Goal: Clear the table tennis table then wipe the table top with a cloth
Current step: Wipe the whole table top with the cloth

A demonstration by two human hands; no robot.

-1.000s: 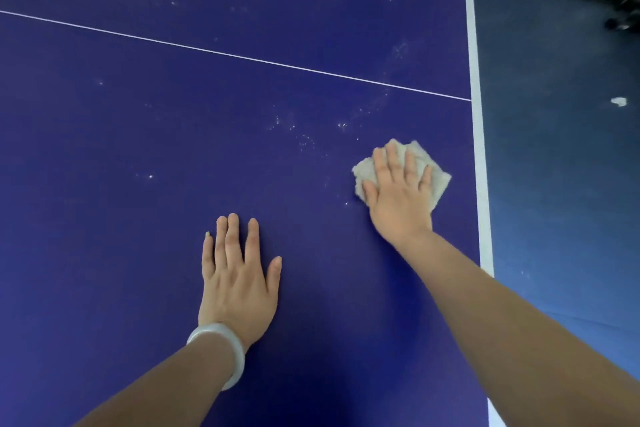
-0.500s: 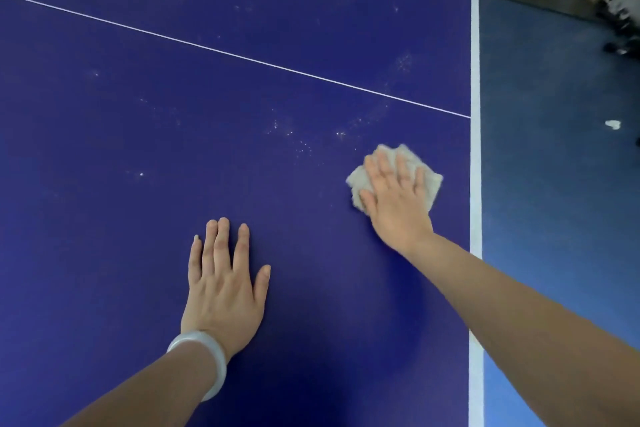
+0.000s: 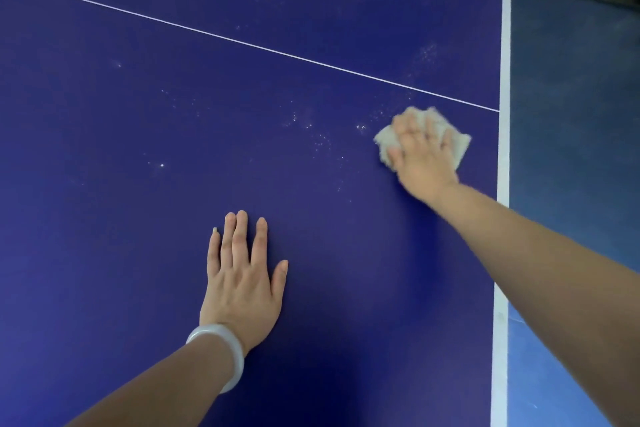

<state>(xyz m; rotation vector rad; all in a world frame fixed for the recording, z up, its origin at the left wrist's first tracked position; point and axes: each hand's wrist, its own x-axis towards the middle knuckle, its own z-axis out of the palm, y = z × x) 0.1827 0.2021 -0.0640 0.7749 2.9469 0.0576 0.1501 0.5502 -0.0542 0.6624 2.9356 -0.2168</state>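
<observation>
Two flat palms, right hand (image 3: 424, 158) pressing cloth (image 3: 385, 144) (blurred), left hand (image 3: 240, 276) empty on table (image 3: 104, 184)

Cloth (image 3: 385, 145) mostly under blurred right hand (image 3: 424, 158)

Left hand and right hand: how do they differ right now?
The left hand lies flat on the bare table, fingers straight; the right hand presses a cloth onto it. The left hand is sharp; the right hand is blurred. The left wrist wears a pale bangle; the right wrist is bare. The right hand is near the white edge stripe; the left hand is farther from it. Both are palm down.
</observation>
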